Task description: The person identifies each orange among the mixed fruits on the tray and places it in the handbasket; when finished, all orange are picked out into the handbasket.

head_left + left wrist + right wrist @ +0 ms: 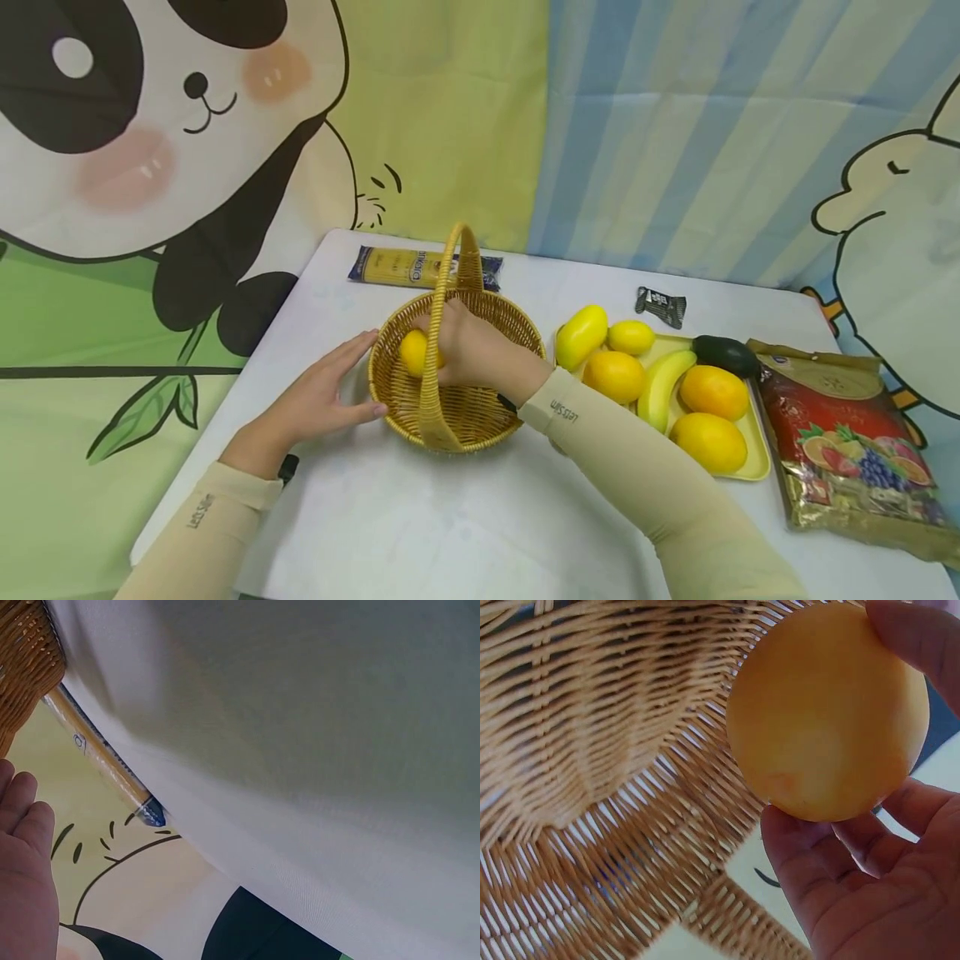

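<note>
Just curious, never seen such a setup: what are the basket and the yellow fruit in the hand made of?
The basket looks like woven wicker or rattan: tan strands interlaced, slightly glossy. The yellow fruit held by the right hand looks smooth and evenly matte, possibly plastic, though real fruit cannot be excluded.

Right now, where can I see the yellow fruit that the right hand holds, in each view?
Head: yellow fruit inside the wicker basket, left of centre.
Left wrist: not in it; only the basket's edge, top left.
Right wrist: upper right, gripped by the right hand.
Shared landmark: the wicker basket.

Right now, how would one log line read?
right hand: holds round yellow fruit inside woven wicker basket | left hand: flat against basket
</note>
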Demonstrator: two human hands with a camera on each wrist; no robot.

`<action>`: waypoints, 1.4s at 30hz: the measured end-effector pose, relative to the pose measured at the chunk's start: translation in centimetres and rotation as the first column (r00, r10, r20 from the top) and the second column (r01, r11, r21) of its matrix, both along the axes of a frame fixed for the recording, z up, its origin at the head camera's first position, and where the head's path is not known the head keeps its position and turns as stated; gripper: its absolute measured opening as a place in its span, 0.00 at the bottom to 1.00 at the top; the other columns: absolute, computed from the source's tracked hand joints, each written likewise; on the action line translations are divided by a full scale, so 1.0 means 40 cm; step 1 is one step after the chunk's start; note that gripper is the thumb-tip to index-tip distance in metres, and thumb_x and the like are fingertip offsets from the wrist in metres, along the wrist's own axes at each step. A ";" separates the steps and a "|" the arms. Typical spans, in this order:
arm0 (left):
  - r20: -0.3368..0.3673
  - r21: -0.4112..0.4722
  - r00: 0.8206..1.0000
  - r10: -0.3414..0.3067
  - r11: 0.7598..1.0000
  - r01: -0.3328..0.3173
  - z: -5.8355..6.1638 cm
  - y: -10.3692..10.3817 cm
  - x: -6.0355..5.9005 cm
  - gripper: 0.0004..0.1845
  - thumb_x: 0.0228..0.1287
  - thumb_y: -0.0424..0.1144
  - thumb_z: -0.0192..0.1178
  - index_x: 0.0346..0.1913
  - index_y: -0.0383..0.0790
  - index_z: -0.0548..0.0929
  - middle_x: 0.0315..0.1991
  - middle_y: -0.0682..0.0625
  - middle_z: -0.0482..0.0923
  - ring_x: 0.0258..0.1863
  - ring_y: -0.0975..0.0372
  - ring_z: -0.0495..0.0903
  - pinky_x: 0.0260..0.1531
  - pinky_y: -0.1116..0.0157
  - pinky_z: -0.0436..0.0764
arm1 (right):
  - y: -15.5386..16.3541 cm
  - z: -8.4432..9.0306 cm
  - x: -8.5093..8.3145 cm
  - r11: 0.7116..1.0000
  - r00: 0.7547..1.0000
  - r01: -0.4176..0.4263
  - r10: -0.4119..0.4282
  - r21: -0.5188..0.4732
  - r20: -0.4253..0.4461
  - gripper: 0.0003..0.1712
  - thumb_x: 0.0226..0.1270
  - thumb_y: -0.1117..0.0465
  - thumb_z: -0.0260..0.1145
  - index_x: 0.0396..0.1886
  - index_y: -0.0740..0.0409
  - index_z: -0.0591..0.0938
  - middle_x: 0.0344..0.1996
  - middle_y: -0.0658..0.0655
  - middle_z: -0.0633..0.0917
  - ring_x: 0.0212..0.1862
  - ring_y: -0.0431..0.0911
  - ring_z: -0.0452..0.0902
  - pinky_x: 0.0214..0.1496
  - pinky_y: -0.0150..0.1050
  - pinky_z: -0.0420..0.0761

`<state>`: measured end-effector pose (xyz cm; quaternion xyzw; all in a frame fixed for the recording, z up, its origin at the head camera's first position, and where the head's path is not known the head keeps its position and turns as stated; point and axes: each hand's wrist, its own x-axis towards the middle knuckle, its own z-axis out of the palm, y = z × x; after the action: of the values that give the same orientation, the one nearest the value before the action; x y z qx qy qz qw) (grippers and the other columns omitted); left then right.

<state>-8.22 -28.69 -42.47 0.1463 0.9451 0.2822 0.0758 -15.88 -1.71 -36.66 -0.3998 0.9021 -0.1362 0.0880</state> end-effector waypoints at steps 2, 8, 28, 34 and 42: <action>0.001 0.004 1.000 0.001 1.000 -0.001 -0.001 -0.001 0.002 0.62 0.54 0.67 0.75 0.86 0.56 0.51 0.86 0.47 0.52 0.84 0.44 0.54 0.79 0.35 0.60 | -0.011 -0.011 -0.005 1.000 1.000 -0.005 0.004 0.019 0.010 0.41 0.63 0.48 0.77 0.73 0.51 0.73 0.66 0.59 0.74 0.62 0.50 0.67 0.61 0.39 0.82; -0.017 0.005 1.000 -0.012 1.000 0.012 -0.006 -0.004 0.005 0.62 0.54 0.66 0.75 0.86 0.56 0.51 0.85 0.46 0.52 0.83 0.43 0.55 0.78 0.35 0.61 | -0.038 -0.038 -0.015 0.998 1.000 0.009 -0.010 0.064 0.017 0.43 0.62 0.43 0.77 0.73 0.50 0.73 0.71 0.57 0.72 0.70 0.52 0.66 0.73 0.42 0.78; -0.013 0.014 1.000 -0.002 1.000 0.002 -0.010 -0.001 -0.001 0.62 0.53 0.69 0.75 0.85 0.59 0.51 0.86 0.49 0.52 0.84 0.45 0.55 0.78 0.35 0.61 | -0.067 -0.078 -0.019 0.991 0.998 -0.038 0.044 0.131 -0.037 0.46 0.63 0.39 0.73 0.76 0.52 0.71 0.68 0.56 0.72 0.67 0.50 0.70 0.73 0.42 0.79; -0.015 0.025 1.000 0.002 1.000 -0.002 -0.014 -0.001 -0.002 0.61 0.54 0.67 0.75 0.85 0.59 0.51 0.86 0.50 0.52 0.84 0.45 0.55 0.78 0.35 0.61 | -0.054 -0.063 -0.016 0.991 0.999 -0.036 0.039 0.130 -0.027 0.40 0.67 0.41 0.70 0.75 0.51 0.73 0.64 0.55 0.74 0.65 0.49 0.69 0.70 0.40 0.79; -0.020 0.027 1.000 0.000 1.000 0.000 -0.018 -0.001 -0.002 0.62 0.54 0.67 0.75 0.85 0.58 0.51 0.86 0.50 0.52 0.83 0.44 0.55 0.78 0.34 0.61 | -0.013 -0.023 -0.011 0.996 0.999 -0.020 0.022 0.086 -0.030 0.50 0.58 0.43 0.80 0.78 0.49 0.71 0.70 0.58 0.73 0.67 0.51 0.69 0.63 0.38 0.85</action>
<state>-8.31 -28.74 -43.20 0.1501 0.9419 0.2936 0.0645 -16.33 -2.24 -37.58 -0.4072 0.9041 -0.0903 0.0926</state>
